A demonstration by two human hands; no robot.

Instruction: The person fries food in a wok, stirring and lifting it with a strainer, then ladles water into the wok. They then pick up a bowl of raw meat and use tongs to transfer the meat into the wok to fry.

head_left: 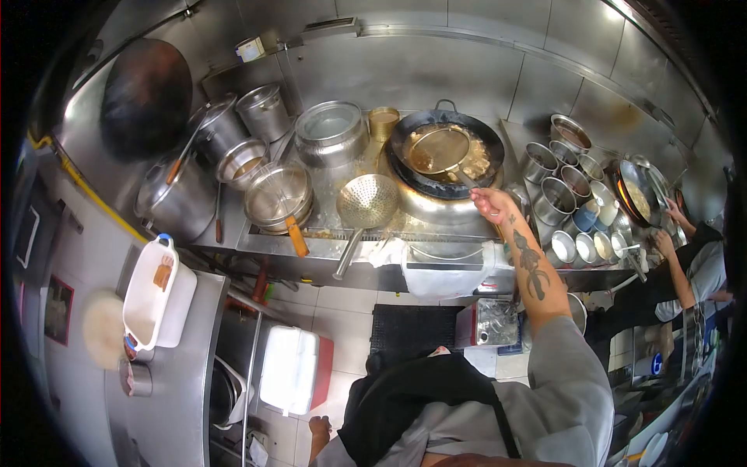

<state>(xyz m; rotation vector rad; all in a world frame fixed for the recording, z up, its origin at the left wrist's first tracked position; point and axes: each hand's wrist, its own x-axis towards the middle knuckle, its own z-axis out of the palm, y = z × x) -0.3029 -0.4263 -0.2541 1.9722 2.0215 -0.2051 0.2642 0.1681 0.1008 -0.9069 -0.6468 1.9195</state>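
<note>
1. The fine-mesh strainer (441, 149) is held within the outline of the wok (436, 117). Its handle is clamped in the right hand (490, 205), at the wok's near right rim. Whether the mesh is dipped or only hung above the brown, frothy contents (473, 162) cannot be told.

2. The left hand (319, 426) is lowered well apart from the wok, toward the wearer's side and nearest to the white-lidded box (292, 366). Whether its fingers are spread or closed cannot be told.

3. The bare right forearm is stretched toward the wok. If the contents are hot, as seems likely, the skin could be splashed should the strainer be dropped or jerked.

4. The wok's rim could be knocked by the strainer's handle if the wrist is lowered too far; the contents could then be slopped onto the tabletop (323, 177).

5. Left of the wok, a perforated ladle (368, 201) is laid with its handle jutting past the near edge. It could be caught by a sleeve or the body and tipped off.

6. In front of the wok, a white cloth (447, 268) is draped; it could be scorched if a flame is reached.
</note>
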